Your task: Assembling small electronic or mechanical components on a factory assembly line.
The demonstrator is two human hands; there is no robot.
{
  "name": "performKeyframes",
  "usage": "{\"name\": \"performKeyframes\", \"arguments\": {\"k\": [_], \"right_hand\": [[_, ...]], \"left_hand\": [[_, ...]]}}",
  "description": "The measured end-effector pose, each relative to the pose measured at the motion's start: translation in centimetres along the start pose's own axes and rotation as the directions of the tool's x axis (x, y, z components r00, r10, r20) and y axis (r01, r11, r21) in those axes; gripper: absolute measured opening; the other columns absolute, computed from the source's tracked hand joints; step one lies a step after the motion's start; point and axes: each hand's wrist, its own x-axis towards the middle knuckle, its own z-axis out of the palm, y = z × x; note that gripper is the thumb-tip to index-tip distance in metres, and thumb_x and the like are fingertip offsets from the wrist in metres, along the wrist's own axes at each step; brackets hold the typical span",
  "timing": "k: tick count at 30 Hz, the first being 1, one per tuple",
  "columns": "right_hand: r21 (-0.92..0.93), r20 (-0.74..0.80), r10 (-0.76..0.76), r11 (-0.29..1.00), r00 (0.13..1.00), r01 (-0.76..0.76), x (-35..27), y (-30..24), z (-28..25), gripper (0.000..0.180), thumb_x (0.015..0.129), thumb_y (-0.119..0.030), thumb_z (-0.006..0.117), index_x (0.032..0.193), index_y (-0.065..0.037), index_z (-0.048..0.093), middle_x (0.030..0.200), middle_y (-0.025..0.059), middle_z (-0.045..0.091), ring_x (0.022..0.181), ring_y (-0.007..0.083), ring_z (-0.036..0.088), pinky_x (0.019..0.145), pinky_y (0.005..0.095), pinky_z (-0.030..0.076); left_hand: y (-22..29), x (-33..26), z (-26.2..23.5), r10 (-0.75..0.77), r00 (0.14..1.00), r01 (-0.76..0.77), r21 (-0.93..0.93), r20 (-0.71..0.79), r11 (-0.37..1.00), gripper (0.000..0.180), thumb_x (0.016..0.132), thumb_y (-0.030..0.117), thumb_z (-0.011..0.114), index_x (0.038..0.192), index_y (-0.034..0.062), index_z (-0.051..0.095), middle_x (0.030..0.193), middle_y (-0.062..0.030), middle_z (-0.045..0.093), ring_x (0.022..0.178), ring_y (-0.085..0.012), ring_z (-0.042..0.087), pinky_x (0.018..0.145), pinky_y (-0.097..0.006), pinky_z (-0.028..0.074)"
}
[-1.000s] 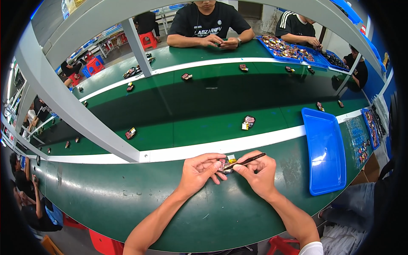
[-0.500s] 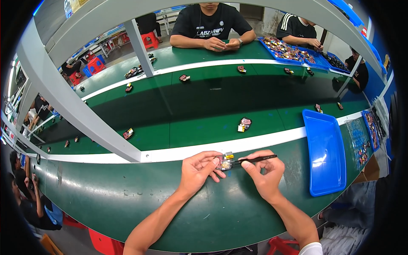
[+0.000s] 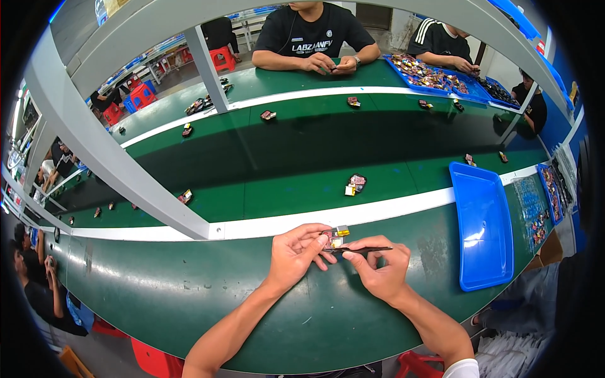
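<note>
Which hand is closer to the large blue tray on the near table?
Right. The right hand is left of the large blue tray; the left hand is farther left.

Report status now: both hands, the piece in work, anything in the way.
Left hand holding small circuit piece. Right hand holding slim dark tool, tip at the piece, contact unclear. Blue tray right of both hands, apart, not obstructing.

Left forearm (image 3: pixel 234 321) and right forearm (image 3: pixel 436 322) slant inward from below. The left hand (image 3: pixel 295 255) curls, thumb pressing toward its fingers; the right hand (image 3: pixel 382 269) pinches just beside it, the 2 thumbs pointing inward.
</note>
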Motion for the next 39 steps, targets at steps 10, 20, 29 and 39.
{"name": "performKeyframes", "arguments": {"k": [10, 20, 29, 39], "right_hand": [[-0.035, 0.012, -0.061, 0.998, 0.998, 0.061, 0.0, -0.1, 0.0, 0.014, 0.077, -0.001, 0.082, 0.087, -0.008, 0.075, 0.067, -0.001, 0.07, 0.04, 0.0071, 0.041, 0.042, 0.0252, 0.032], [-0.024, 0.019, -0.04, 0.999, 0.999, 0.041, 0.0, -0.1, 0.0, 0.015, 0.076, 0.0, 0.082, 0.087, -0.008, 0.076, 0.071, -0.0012, 0.073, 0.04, 0.0075, 0.041, 0.042, 0.0255, 0.033], [-0.039, 0.04, -0.06, 0.997, 0.997, 0.062, -0.1, -0.2, 0.5, 0.015, 0.076, -0.001, 0.083, 0.085, -0.009, 0.075, 0.071, -0.0016, 0.074, 0.039, 0.0081, 0.042, 0.043, 0.0259, 0.033], [-0.053, 0.047, -0.09, 0.994, 0.995, 0.093, -0.2, -0.2, 0.9, 0.015, 0.076, -0.001, 0.083, 0.085, -0.009, 0.075, 0.071, -0.0011, 0.073, 0.039, 0.0093, 0.043, 0.043, 0.0262, 0.034]], "left_hand": [[0.2, -0.1, -0.7, -0.027, 0.998, 0.028, -0.009, 0.06, 1.0, 0.027, 0.1, 0.004, 0.06, 0.124, -0.0068, 0.061, 0.1, -0.0177, 0.072, 0.077, -0.0208, 0.073, 0.059, -0.028, 0.058], [0.6, -0.2, -0.1, -0.004, 0.997, 0.002, 0.031, 0.071, 1.0, 0.033, 0.097, 0.004, 0.066, 0.127, -0.0056, 0.06, 0.1, -0.0147, 0.072, 0.078, -0.0161, 0.072, 0.059, -0.025, 0.056], [0.4, -0.4, 0.4, -0.035, 0.998, 0.045, 0.182, -0.058, 0.982, 0.023, 0.095, 0.004, 0.069, 0.117, -0.0037, 0.067, 0.078, -0.0048, 0.071, 0.061, -0.0066, 0.064, 0.051, -0.021, 0.048], [0.2, -0.4, 0.6, -0.083, 0.99, 0.103, 0.192, -0.112, 0.976, 0.021, 0.096, 0.002, 0.067, 0.114, -0.0079, 0.066, 0.072, -0.0072, 0.069, 0.055, -0.0093, 0.063, 0.046, -0.023, 0.048]]}}
